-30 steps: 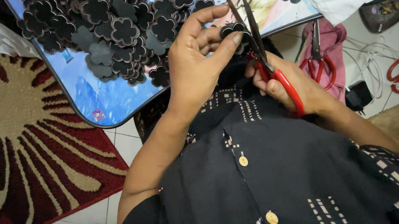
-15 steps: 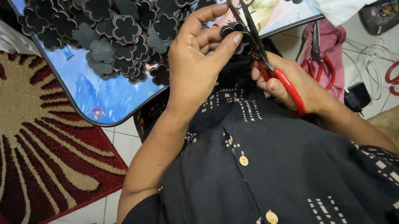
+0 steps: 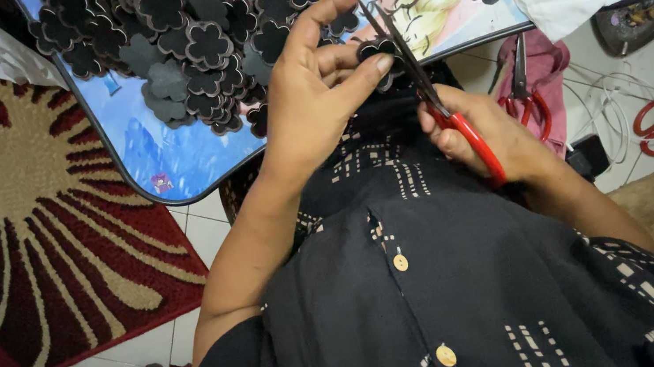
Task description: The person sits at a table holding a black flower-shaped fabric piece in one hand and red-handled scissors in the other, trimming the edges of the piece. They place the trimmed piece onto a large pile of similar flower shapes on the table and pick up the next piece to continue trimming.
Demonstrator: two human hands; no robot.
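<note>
Head view: near the upper middle of the frame the left hand (image 3: 312, 96) pinches a small dark flower-shaped piece (image 3: 375, 49) of soft foam between thumb and fingers. The right hand (image 3: 489, 137), just right of it, is clamped on red-handled scissors (image 3: 433, 98), whose long axis runs up-left, blades touching the piece. More matte dark flowers (image 3: 178, 48) are heaped at upper left on a glossy blue tray (image 3: 162, 163).

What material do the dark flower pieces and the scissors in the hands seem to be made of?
Flower pieces: probably felt or thin foam, since they look matte, dark and flat with cleanly cut edges. Scissors in the right hand: dark metal blades and glossy red handles, likely plastic. The left hand pinches one flower piece.
</note>
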